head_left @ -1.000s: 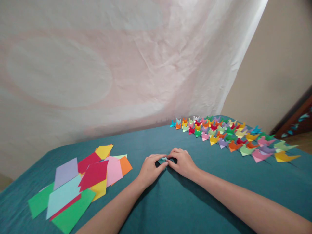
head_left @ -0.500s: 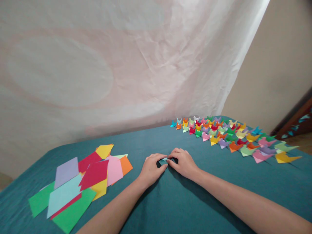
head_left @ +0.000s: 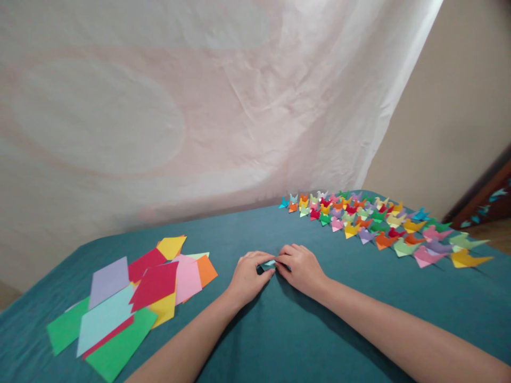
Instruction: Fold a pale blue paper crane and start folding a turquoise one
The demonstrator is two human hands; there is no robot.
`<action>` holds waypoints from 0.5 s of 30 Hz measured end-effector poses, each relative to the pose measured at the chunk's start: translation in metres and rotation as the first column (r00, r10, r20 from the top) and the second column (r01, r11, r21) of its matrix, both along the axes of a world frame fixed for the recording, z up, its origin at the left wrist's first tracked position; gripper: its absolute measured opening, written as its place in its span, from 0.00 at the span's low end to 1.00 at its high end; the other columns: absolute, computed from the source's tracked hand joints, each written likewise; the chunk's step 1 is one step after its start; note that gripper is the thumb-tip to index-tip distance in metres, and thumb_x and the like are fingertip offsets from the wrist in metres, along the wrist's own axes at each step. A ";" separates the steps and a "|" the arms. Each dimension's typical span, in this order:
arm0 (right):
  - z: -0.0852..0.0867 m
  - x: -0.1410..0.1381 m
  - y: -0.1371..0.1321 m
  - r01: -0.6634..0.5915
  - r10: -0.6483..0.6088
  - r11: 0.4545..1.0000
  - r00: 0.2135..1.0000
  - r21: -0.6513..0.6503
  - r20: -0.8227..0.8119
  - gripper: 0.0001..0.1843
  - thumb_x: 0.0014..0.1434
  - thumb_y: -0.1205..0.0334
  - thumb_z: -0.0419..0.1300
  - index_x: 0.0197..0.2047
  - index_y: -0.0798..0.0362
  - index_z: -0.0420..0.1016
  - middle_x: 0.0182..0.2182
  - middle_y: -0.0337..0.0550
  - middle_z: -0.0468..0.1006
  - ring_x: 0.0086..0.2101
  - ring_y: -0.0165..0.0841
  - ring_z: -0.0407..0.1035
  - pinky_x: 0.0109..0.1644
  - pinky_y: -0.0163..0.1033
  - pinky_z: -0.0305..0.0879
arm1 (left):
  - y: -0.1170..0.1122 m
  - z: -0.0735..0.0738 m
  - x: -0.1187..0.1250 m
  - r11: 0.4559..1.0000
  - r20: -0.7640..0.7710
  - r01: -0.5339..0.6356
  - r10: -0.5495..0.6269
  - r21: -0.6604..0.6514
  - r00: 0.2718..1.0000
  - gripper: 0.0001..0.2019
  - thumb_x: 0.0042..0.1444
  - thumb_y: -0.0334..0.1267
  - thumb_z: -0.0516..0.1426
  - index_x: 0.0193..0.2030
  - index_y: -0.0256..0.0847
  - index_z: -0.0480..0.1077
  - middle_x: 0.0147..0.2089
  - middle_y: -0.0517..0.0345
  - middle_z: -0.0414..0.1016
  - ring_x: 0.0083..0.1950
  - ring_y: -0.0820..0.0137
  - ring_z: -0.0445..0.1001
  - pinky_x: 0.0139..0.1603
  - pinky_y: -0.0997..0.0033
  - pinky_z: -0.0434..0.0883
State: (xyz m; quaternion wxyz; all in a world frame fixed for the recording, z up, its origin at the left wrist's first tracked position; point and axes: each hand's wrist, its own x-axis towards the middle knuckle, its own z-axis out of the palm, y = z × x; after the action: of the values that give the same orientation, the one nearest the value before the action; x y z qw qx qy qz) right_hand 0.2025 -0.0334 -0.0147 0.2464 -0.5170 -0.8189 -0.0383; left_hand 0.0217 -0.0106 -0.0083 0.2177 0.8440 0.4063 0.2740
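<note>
Between my two hands is a small piece of folded light blue paper (head_left: 269, 264), mostly covered by fingers. My left hand (head_left: 249, 274) curves round its left side, with the thumb below and the fingers above. At its right end, my right hand (head_left: 298, 267) pinches the paper with thumb and fingertips. The fingertips of both hands nearly meet there. How the paper is folded cannot be made out. Both hands rest low over the teal tablecloth (head_left: 255, 340).
Loose coloured paper sheets, with a red one (head_left: 155, 285) on top, lie spread at the left. Rows of small folded paper birds, such as a yellow bird (head_left: 471, 259), stand at the right. A pale curtain (head_left: 199, 106) hangs behind the table.
My right hand's fingers have closed more tightly together at the paper's right end, and less of the paper shows. My left hand has stayed almost still.
</note>
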 end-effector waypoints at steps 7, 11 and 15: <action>0.003 -0.001 -0.001 -0.009 0.006 0.999 0.997 0.030 0.070 0.10 0.62 0.62 0.53 0.36 0.49 0.77 0.33 0.41 0.74 0.36 0.32 0.64 0.39 0.38 0.53 | 0.000 0.001 0.001 1.000 -0.006 0.005 -0.005 0.011 1.000 0.16 0.51 0.34 0.59 0.48 0.48 0.73 0.48 0.61 0.75 0.50 0.65 0.69 0.53 0.65 0.63; 0.006 -0.001 -0.002 -0.025 0.020 0.999 0.993 0.039 0.120 0.11 0.62 0.63 0.52 0.37 0.50 0.77 0.33 0.41 0.74 0.36 0.33 0.64 0.40 0.39 0.52 | 0.000 0.001 0.001 1.000 -0.026 0.006 -0.006 0.018 1.000 0.15 0.52 0.35 0.58 0.48 0.48 0.73 0.48 0.60 0.75 0.50 0.64 0.69 0.53 0.64 0.63; 0.006 0.000 -0.002 -0.037 0.032 0.999 0.991 0.033 0.132 0.11 0.62 0.64 0.52 0.36 0.51 0.77 0.33 0.41 0.74 0.36 0.33 0.64 0.40 0.39 0.52 | -0.001 0.001 0.001 0.999 -0.049 0.007 -0.005 0.035 0.999 0.14 0.53 0.35 0.57 0.47 0.49 0.73 0.48 0.60 0.75 0.50 0.64 0.69 0.53 0.64 0.63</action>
State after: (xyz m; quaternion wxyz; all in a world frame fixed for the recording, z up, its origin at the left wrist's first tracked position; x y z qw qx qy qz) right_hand 0.2023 -0.0355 -0.0088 0.2017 -0.4944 -0.8414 -0.0827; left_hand 0.0225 -0.0119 -0.0070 0.1939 0.8553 0.4041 0.2599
